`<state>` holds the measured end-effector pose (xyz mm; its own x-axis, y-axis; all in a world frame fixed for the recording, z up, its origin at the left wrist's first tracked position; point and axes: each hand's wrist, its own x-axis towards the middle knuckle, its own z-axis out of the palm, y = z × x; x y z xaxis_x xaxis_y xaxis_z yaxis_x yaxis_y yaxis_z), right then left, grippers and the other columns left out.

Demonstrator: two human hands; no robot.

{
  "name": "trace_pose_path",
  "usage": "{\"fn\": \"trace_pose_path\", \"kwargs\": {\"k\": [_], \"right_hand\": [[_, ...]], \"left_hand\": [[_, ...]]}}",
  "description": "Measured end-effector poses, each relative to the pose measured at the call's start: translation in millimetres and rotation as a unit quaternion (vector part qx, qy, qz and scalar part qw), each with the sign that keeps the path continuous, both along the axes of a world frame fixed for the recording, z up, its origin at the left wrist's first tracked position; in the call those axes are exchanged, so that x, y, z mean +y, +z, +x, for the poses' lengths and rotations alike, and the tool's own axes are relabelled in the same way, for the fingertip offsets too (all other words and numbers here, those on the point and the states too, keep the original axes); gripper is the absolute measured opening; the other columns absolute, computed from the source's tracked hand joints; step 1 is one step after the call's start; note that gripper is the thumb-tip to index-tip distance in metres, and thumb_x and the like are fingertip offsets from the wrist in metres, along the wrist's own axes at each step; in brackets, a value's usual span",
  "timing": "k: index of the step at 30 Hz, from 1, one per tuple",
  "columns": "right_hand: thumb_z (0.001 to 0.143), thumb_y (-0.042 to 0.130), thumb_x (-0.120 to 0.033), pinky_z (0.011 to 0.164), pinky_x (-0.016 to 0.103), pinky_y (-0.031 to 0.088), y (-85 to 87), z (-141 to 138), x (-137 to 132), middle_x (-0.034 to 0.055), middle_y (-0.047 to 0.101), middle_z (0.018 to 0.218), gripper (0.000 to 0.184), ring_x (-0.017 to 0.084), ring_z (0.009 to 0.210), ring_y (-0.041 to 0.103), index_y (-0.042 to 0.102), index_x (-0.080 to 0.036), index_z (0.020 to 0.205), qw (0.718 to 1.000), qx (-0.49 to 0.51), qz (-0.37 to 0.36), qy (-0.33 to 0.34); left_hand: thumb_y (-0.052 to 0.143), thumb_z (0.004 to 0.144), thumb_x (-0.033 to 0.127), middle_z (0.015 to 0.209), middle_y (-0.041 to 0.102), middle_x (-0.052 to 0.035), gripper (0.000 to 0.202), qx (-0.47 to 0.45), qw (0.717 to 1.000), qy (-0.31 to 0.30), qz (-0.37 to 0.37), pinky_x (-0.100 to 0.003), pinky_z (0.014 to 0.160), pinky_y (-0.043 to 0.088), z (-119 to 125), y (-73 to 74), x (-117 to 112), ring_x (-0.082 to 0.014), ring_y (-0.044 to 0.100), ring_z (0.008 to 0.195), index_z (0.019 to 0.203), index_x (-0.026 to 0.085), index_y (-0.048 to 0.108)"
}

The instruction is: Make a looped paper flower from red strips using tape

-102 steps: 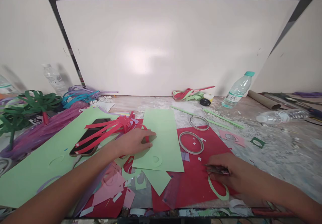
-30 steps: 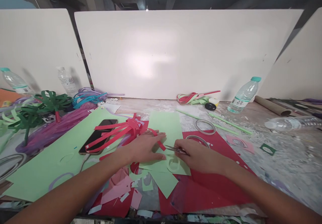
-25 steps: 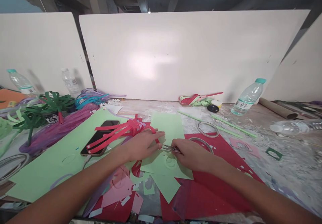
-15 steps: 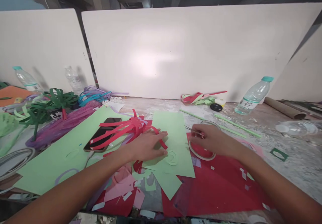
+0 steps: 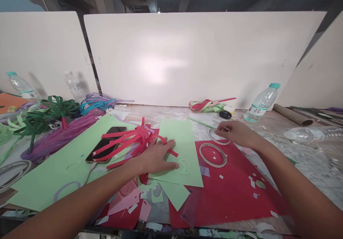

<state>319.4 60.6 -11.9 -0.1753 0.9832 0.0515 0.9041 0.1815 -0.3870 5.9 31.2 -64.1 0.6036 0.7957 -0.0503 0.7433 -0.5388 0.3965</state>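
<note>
My left hand (image 5: 159,157) lies flat with fingers spread on a light green paper sheet (image 5: 178,138), beside a faint spiral-like cut shape (image 5: 183,166). Its fingertips touch or lie close to a bunch of red paper strips (image 5: 142,137). My right hand (image 5: 235,133) hovers at the tape ring (image 5: 220,141) at the back edge of the red paper, its fingers curled together; whatever they hold is hidden. Another tape ring (image 5: 213,155) rests on the red paper sheet (image 5: 217,196), nearer to me.
A phone (image 5: 107,147) lies under the red strips. Paper scraps (image 5: 158,194) litter the front. Behind stand a water bottle (image 5: 261,103) and a black-capped container (image 5: 225,113) near a red-green strip bundle (image 5: 206,105). A cardboard tube (image 5: 293,115) and a lying bottle (image 5: 312,134) are right.
My right hand has moved back and slightly right, off the nearer tape ring. The thin metal tool seen in it before is out of sight. My left hand stays on the green sheet.
</note>
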Motion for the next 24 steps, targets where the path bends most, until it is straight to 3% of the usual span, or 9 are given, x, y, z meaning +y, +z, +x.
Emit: {"fn": "trace_pose_path", "kwargs": {"k": [2,7,14,17,20,24], "right_hand": [[0.075,0.056,-0.044,0.056,0.029,0.037,-5.8,18,9,0.0044,0.06,0.068,0.027,0.02,0.063,0.054,0.065,-0.018,0.075,0.997,-0.004,0.025,-0.074],[0.072,0.06,-0.041,0.055,0.027,0.038,-27.2,24,14,0.003,0.06,0.068,0.025,0.019,0.062,0.055,0.069,-0.019,0.079,0.998,-0.001,-0.056,0.014],[0.08,0.049,-0.036,0.057,0.027,0.035,-23.2,-15,6,0.0014,0.056,0.066,0.024,0.017,0.06,0.049,0.063,-0.017,0.083,0.999,0.005,0.029,0.02],[0.084,0.047,-0.035,0.057,0.026,0.035,-19.8,-44,-7,0.0016,0.058,0.069,0.022,0.017,0.061,0.049,0.061,-0.018,0.085,0.995,0.018,0.063,0.078],[0.085,0.047,-0.031,0.055,0.025,0.032,-23.9,-73,-17,0.0016,0.058,0.067,0.017,0.017,0.059,0.049,0.059,-0.021,0.079,0.99,-0.016,0.04,0.134],[0.086,0.048,-0.027,0.054,0.026,0.028,-38.1,-94,-18,0.005,0.061,0.071,0.015,0.019,0.064,0.053,0.059,-0.021,0.077,0.991,-0.036,0.041,0.118]], "left_hand": [[0.049,0.075,0.068,0.148,0.035,-0.0066,0.079,-0.008,1.0,-0.002,0.005,-0.047,0.11,0.017,1,-2.5,0,-0.0334,0.032,0.132,0.139,0.025,0.034],[0.046,0.076,0.07,0.149,0.033,-0.006,0.079,-0.01,1.0,0.004,0.009,-0.046,0.111,0.014,2,-5.4,0,-0.0327,0.03,0.134,0.139,0.025,0.034],[0.041,0.078,0.07,0.141,0.043,-0.0104,0.074,0.003,0.996,0.071,0.046,-0.052,0.108,0.017,-5,-10.9,11,-0.0345,0.036,0.128,0.135,0.022,0.037],[0.04,0.078,0.07,0.137,0.046,-0.0138,0.075,0.009,0.992,0.109,0.059,-0.051,0.103,0.026,-5,-12.1,24,-0.0353,0.039,0.126,0.134,0.02,0.038],[0.041,0.078,0.069,0.131,0.05,-0.017,0.073,0.008,0.988,0.138,0.065,-0.051,0.099,0.031,-1,-10.1,39,-0.0373,0.04,0.124,0.13,0.018,0.041],[0.042,0.077,0.068,0.121,0.056,-0.0213,0.07,-0.006,0.984,0.159,0.073,-0.056,0.096,0.031,7,-7.4,56,-0.0414,0.042,0.122,0.121,0.014,0.048]]}}
